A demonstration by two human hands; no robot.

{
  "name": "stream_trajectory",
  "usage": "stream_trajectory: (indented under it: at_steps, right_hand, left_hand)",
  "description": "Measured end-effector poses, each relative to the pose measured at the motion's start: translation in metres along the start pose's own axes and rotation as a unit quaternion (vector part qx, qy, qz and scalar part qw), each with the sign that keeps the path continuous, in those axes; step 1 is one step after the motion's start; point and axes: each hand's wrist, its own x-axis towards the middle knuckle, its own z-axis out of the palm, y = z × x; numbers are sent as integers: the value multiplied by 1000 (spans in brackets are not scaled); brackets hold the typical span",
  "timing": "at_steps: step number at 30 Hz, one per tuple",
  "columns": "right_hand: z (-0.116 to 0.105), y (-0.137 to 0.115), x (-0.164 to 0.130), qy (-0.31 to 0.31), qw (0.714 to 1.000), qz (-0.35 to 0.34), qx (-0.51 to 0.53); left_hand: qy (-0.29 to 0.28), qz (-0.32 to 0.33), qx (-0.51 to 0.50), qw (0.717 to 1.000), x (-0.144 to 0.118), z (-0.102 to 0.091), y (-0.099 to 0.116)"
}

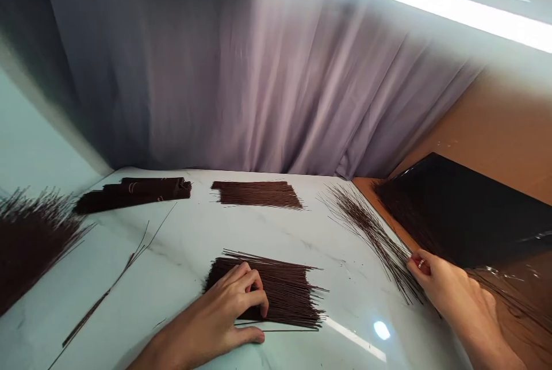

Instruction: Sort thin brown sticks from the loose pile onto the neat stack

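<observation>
A flat pile of thin dark brown sticks (pixel 288 295) lies crosswise on the white marbled table (pixel 190 278). My left hand (pixel 233 304) rests over its left part, fingers bent on top and thumb apart at the near edge. At the right, my right hand (pixel 448 286) has thumb and forefinger pinched together at the edge of a loose, spread bunch of similar sticks (pixel 373 229). What lies between those fingertips is too small to make out.
A neat flat stack of sticks (pixel 259 193) and tied dark bundles (pixel 138 190) lie farther back. A large stick heap (pixel 32 237) is at left, near a few loose sticks (pixel 107 289). Black plastic (pixel 474 214) covers the brown surface at right; a grey curtain (pixel 259 71) hangs behind.
</observation>
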Motion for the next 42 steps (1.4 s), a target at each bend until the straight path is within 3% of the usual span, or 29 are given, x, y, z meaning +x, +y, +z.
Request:
stream_trajectory:
  at_steps: [5, 9, 12, 15, 18, 22, 27, 34, 42]
  right_hand:
    - [7, -11, -4, 43, 999, -9, 23]
    - [18, -44, -22, 97, 994, -23, 40]
    - [27, -84, -40, 88, 985, -126, 75]
    - [31, -126, -44, 82, 950, -283, 104]
    - [33, -166, -29, 96, 914, -383, 98]
    - [43, -223, 7, 94, 880, -461, 65]
    - [65, -275, 34, 124, 885, -450, -10]
    - [78, -282, 44, 155, 874, -457, -64]
    - [74, -269, 54, 176, 817, -543, -78]
  left_hand:
    - [26, 5, 30, 999, 1, 1, -8]
    - [47, 18, 35, 998, 0, 1, -11]
    - [77, 25, 45, 996, 5, 2, -12]
    - [134, 39, 98, 985, 17, 7, -18]
    - [168, 58, 144, 974, 28, 16, -29]
    - [199, 72, 192, 958, 34, 27, -37]
    - [215, 112, 252, 937, 31, 34, -39]
    - [211, 179, 282, 919, 18, 25, -34]
    - [169, 125, 311, 927, 8, 17, -26]
